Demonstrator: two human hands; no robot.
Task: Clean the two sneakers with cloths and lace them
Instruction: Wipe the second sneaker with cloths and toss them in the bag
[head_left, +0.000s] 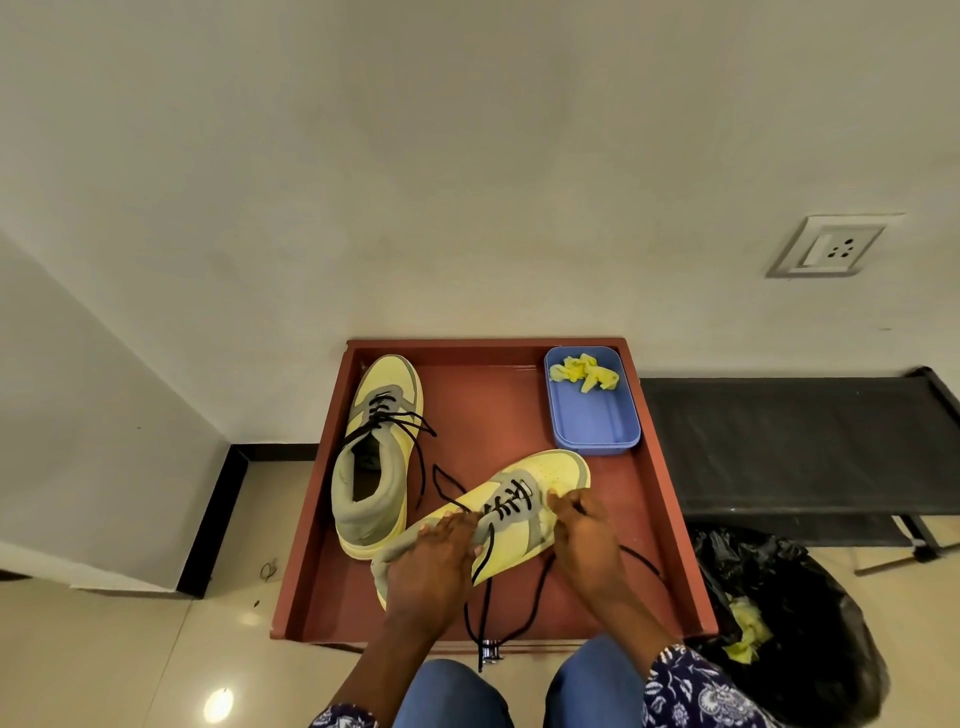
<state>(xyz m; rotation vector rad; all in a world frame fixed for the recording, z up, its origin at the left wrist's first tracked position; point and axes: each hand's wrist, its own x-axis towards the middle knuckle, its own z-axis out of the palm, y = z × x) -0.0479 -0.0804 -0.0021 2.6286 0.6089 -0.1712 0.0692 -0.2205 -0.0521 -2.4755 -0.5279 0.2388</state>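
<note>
Two yellow and grey sneakers lie on a red-brown tray-like table (654, 519). The left sneaker (376, 457) stands upright with black laces threaded and their ends loose. The near sneaker (524, 512) lies tilted, toe pointing to the far right. My left hand (434, 566) grips its grey collar and tongue area. My right hand (582, 535) pinches the black lace (485, 587) at the eyelets on the shoe's right side. Loose lace ends trail toward the table's front edge.
A blue plastic box (597, 421) with crumpled yellow cloths (584, 371) sits at the table's back right. A black bin bag (789, 623) holding yellow cloth stands on the floor to the right. A black cot (795, 447) lies behind it. The wall is close behind the table.
</note>
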